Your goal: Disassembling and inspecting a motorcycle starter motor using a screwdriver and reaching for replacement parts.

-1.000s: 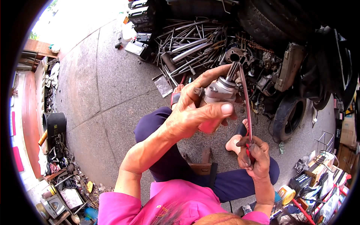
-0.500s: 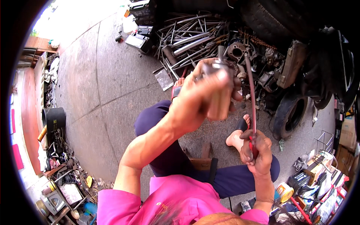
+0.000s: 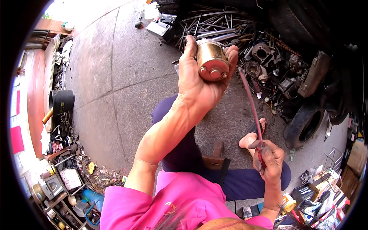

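Note:
My left hand [image 3: 199,88] is raised in front of me, palm up, with its fingers curled round a small gold-coloured starter motor [image 3: 212,57]. The motor's round end, with two bolt heads and a central boss, points back toward me. In my right hand [image 3: 271,158], held low above my right knee, is a long screwdriver [image 3: 251,101]. Its red handle is mostly covered by my fingers, and the thin shaft slants up and away to the left. The screwdriver's tip is apart from the motor.
Beyond my hands lie a heap of metal rods [image 3: 214,23] and greasy engine parts [image 3: 264,53]. A tyre [image 3: 304,124] stands at the right, and a battery [image 3: 163,27] sits far off. Clutter lines both sides; a low wooden stool [image 3: 212,162] is between my legs.
My left hand has turned palm up, bringing the starter motor's gold body and end into plain sight. The right hand still grips the screwdriver. The view has shifted slightly.

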`<move>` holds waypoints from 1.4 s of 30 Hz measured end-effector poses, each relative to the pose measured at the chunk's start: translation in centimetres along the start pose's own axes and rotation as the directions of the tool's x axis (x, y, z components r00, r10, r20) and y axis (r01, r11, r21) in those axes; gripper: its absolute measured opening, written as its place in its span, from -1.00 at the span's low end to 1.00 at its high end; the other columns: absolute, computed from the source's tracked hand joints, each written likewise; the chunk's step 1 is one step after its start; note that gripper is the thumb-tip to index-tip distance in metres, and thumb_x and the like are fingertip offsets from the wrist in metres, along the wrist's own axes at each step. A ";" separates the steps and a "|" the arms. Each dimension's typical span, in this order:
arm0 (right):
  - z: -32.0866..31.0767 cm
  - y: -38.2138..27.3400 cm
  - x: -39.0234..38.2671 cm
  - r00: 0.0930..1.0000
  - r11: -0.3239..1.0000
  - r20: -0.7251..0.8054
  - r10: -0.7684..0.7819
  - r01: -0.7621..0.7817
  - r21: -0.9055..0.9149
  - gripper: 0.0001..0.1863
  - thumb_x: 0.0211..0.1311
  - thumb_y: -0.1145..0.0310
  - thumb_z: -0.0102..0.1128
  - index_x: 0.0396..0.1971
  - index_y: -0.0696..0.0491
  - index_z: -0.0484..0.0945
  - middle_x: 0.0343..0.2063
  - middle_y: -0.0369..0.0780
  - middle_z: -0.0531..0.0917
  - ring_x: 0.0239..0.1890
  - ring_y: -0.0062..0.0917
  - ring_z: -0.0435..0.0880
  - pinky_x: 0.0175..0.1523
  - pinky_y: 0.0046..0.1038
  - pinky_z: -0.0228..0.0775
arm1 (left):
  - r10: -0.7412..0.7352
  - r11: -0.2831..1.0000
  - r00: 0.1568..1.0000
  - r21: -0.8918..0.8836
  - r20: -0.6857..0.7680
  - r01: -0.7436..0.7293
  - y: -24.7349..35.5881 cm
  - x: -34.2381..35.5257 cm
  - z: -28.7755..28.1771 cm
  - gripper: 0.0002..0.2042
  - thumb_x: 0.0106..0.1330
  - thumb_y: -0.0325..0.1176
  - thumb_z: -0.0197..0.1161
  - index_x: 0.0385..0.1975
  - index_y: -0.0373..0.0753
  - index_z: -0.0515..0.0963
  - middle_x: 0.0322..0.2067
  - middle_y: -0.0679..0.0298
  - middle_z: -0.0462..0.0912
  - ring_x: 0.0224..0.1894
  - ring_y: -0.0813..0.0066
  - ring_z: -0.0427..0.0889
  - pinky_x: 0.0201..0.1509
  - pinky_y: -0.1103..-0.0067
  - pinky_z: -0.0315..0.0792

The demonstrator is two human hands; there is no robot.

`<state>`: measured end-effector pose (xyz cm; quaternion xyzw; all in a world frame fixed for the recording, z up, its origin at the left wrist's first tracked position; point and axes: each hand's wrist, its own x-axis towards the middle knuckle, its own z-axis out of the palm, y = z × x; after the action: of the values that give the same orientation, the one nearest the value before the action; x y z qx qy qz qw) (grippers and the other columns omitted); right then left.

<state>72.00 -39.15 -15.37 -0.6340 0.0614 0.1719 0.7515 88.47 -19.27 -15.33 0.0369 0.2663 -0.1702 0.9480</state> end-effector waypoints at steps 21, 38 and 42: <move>0.5 0.6 0.5 0.999 0.999 -0.014 0.036 -0.036 -0.016 -0.59 0.34 0.22 -0.09 -0.25 0.36 0.46 -0.82 -0.39 0.31 -0.78 -0.84 0.20 -0.59 -0.73 0.07 | -0.087 0.993 0.991 -0.067 0.099 0.094 -0.3 0.1 -1.3 -0.45 0.39 -0.05 -0.21 0.05 -0.53 0.05 0.01 -0.26 0.26 0.04 -0.06 0.42 0.02 0.29 0.51; 0.1 0.3 0.0 0.995 0.996 -0.031 0.090 -0.091 -0.006 -0.63 0.35 0.27 -0.11 -0.24 0.35 0.46 -0.79 -0.37 0.32 -0.77 -0.84 0.21 -0.60 -0.73 0.08 | -0.053 0.966 0.998 0.251 -0.019 0.056 -0.6 0.1 -0.7 -0.44 0.33 0.02 -0.07 -0.03 -0.45 0.13 -0.19 -0.07 0.40 -0.15 0.10 0.53 -0.21 0.31 0.59; -0.5 0.7 -0.1 0.998 0.998 0.063 0.014 -0.010 -0.061 -0.64 0.34 0.27 -0.10 -0.22 0.32 0.47 -0.78 -0.37 0.33 -0.77 -0.83 0.22 -0.60 -0.72 0.08 | 0.064 0.935 0.998 0.350 -0.008 -0.057 -1.2 0.4 -1.0 -0.40 0.26 0.10 0.00 -0.05 -0.39 0.16 -0.22 -0.02 0.42 -0.19 0.15 0.54 -0.18 0.33 0.57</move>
<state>71.78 -39.59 -16.06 -0.6502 0.0359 0.1984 0.7325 87.85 -20.38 -16.37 0.2147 0.2395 -0.1852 0.9286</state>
